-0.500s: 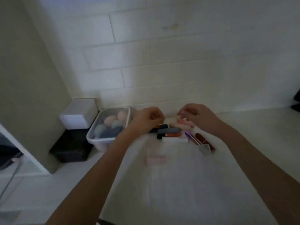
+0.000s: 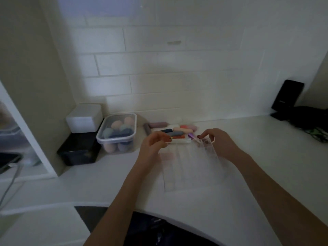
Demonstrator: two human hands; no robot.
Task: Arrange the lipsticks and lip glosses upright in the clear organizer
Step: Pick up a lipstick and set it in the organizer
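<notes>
The clear plastic compartmented organizer (image 2: 190,162) lies mid-bench, light, stiff and probably slick. The right hand (image 2: 219,143) pinches its far right corner; the left hand (image 2: 153,142) curls at its far left edge. Coloured lipstick tubes (image 2: 177,133) lie heaped just behind, toward the bench's back edge.

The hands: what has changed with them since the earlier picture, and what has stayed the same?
Both hands have drawn back from the pile of lipsticks toward the person. The left hand and right hand now grip the far corners of the clear organizer, one on each side. The camera view also shifted. The lipsticks lie flat as before, and the tub of sponges has not moved.
</notes>
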